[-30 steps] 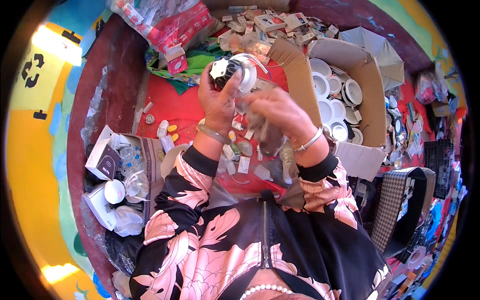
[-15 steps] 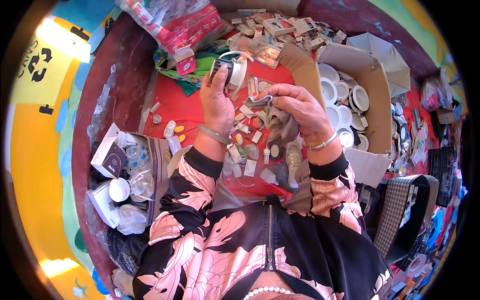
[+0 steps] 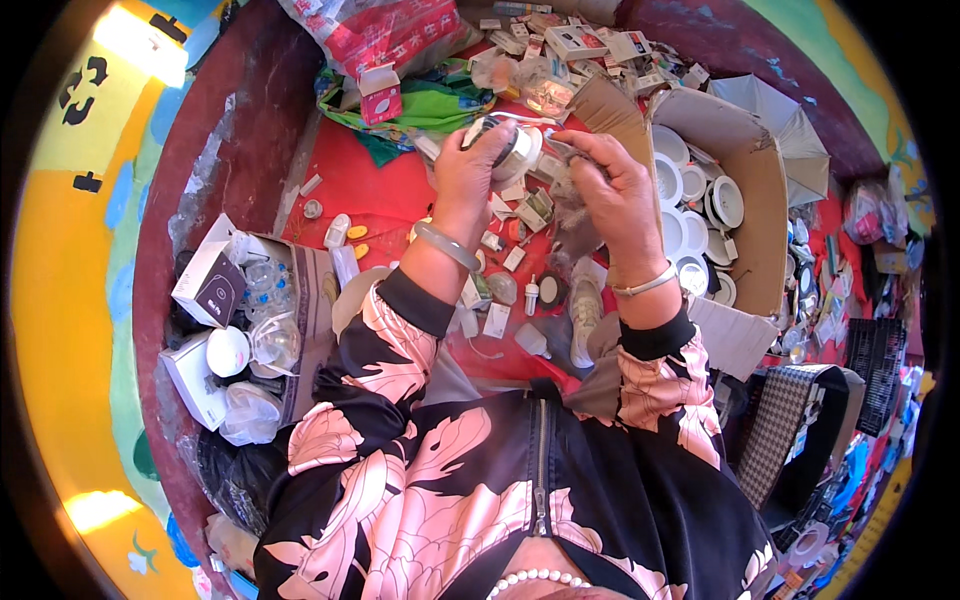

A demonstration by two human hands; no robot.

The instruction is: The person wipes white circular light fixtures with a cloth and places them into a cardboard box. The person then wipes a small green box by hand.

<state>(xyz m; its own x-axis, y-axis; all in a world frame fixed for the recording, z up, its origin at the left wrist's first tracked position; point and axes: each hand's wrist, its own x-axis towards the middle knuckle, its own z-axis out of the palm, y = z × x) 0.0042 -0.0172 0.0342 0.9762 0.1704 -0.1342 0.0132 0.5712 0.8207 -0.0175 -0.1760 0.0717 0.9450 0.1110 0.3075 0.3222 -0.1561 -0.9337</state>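
My left hand (image 3: 466, 180) grips a round downlight (image 3: 522, 158) with a white rim and a dark back. A thin white cable loops over its top. Pinched in my right hand (image 3: 622, 192) is a grey cloth (image 3: 572, 215), which hangs below the fingers and is partly blurred. Its upper part is close to the downlight's rim; I cannot tell whether they touch. Beneath both hands, a red sheet (image 3: 385, 190) bears several small white boxes, bulbs and loose fittings.
A cardboard box (image 3: 745, 130) of round white lights stands to the right. At the left, another carton (image 3: 318, 330) holds plastic-wrapped pieces. A pink box (image 3: 380, 95) rests on green cloth (image 3: 425, 115) under a red-and-white bag (image 3: 385, 30). Small boxes pile up at the back.
My left hand has shifted right with the downlight, and it has turned. My right hand has moved up and right, bringing the cloth close to the rim. The view has shifted slightly.
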